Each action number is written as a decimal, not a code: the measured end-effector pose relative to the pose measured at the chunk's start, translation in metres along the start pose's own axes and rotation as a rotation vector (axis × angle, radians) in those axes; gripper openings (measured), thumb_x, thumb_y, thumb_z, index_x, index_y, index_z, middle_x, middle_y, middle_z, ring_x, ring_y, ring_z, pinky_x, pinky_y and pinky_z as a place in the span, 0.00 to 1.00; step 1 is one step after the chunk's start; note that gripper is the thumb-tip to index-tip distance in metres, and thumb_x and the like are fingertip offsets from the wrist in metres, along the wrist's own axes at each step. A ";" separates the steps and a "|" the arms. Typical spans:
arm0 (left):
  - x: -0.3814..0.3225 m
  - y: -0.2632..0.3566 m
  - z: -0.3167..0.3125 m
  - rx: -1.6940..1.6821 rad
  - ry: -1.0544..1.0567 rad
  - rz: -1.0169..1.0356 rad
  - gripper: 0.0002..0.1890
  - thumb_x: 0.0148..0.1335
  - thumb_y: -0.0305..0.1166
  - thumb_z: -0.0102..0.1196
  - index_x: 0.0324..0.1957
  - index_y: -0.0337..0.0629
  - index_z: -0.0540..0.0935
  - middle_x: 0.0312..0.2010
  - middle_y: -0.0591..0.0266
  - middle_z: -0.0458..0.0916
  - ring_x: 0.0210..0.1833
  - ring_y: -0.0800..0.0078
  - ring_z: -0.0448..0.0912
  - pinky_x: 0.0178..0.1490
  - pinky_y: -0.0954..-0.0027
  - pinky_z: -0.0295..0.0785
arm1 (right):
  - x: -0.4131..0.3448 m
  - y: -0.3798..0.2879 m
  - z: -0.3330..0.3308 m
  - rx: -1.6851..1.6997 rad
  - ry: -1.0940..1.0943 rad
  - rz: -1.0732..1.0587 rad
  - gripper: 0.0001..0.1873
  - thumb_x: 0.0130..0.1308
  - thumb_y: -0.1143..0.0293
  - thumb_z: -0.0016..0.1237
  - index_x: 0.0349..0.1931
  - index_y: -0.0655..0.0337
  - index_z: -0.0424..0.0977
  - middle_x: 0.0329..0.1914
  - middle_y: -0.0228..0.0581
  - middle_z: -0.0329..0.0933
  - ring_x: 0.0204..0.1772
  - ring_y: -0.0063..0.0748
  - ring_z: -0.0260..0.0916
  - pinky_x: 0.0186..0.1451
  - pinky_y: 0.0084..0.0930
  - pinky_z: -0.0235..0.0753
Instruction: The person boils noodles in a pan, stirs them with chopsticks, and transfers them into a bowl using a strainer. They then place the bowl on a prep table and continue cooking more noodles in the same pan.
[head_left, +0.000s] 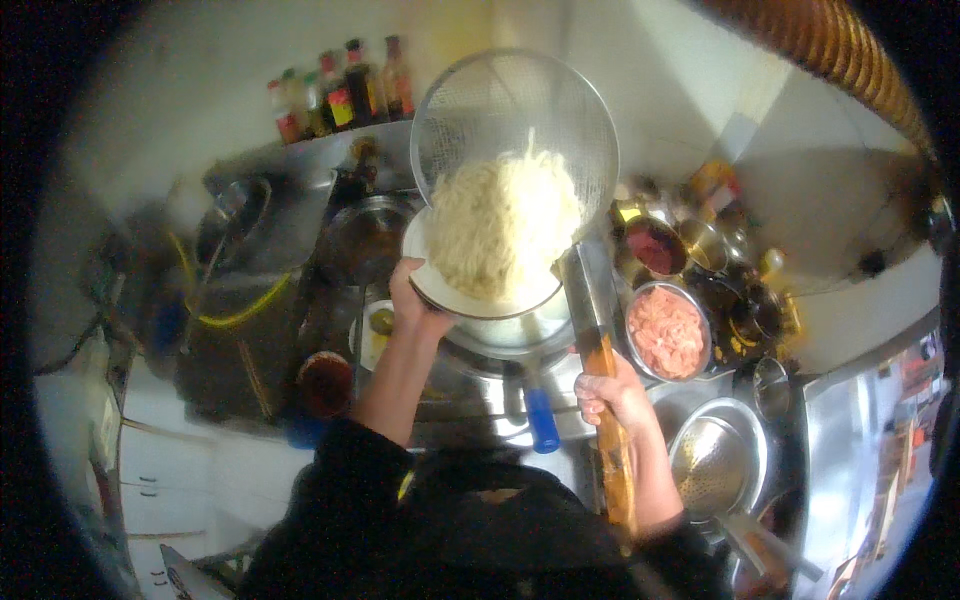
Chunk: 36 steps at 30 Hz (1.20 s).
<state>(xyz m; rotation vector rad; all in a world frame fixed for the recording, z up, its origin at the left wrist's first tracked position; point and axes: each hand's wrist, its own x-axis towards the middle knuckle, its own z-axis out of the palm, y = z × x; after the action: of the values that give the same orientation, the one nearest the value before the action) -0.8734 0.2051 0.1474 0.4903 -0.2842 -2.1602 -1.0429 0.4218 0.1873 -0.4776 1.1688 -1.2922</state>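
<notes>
My left hand (420, 304) grips the left rim of a white bowl (510, 302). In my right hand (611, 390) is the wooden handle of a large round wire-mesh strainer (487, 97), tilted over the bowl. Pale noodles (502, 225) lie across the lower part of the mesh and over the bowl; where mesh ends and bowl begins beneath them is hidden. Under the bowl is a round metal pan or pot (517, 334), with a blue-handled utensil (541, 420) pointing towards me.
A metal bowl of raw sliced meat (667, 331) and several seasoning containers stand at the right, above a perforated metal strainer (709, 465). Sauce bottles (360, 82) line the back ledge. A dark wok or pot (367, 232) and a red-brown container (325, 382) are at the left.
</notes>
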 end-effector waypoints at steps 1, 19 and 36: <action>-0.003 0.001 0.001 -0.024 0.001 -0.012 0.31 0.46 0.42 0.44 0.55 0.43 0.65 0.53 0.54 0.68 0.55 0.56 0.67 0.57 0.51 0.62 | 0.000 0.000 0.001 -0.049 0.014 -0.043 0.23 0.49 0.81 0.42 0.49 0.63 0.59 0.16 0.31 0.57 0.13 0.18 0.51 0.15 0.16 0.55; -0.045 0.020 -0.049 -0.076 0.026 0.256 0.29 0.49 0.40 0.43 0.52 0.32 0.67 0.49 0.48 0.70 0.51 0.54 0.69 0.54 0.54 0.66 | 0.010 -0.017 -0.020 -0.421 0.218 -0.338 0.15 0.53 0.81 0.42 0.42 0.64 0.60 0.20 0.33 0.64 0.17 0.22 0.62 0.17 0.18 0.64; -0.167 0.033 -0.121 -0.221 0.195 0.634 0.30 0.49 0.44 0.47 0.55 0.41 0.66 0.53 0.54 0.68 0.54 0.56 0.66 0.57 0.53 0.61 | 0.140 0.045 -0.143 -0.238 0.021 0.329 0.12 0.56 0.66 0.42 0.36 0.64 0.66 0.25 0.39 0.69 0.25 0.30 0.66 0.29 0.25 0.67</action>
<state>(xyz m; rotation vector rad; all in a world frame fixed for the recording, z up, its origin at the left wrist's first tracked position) -0.7062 0.3172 0.0922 0.4101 -0.0720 -1.4931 -1.1654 0.3531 0.0379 -0.4233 1.3628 -0.8826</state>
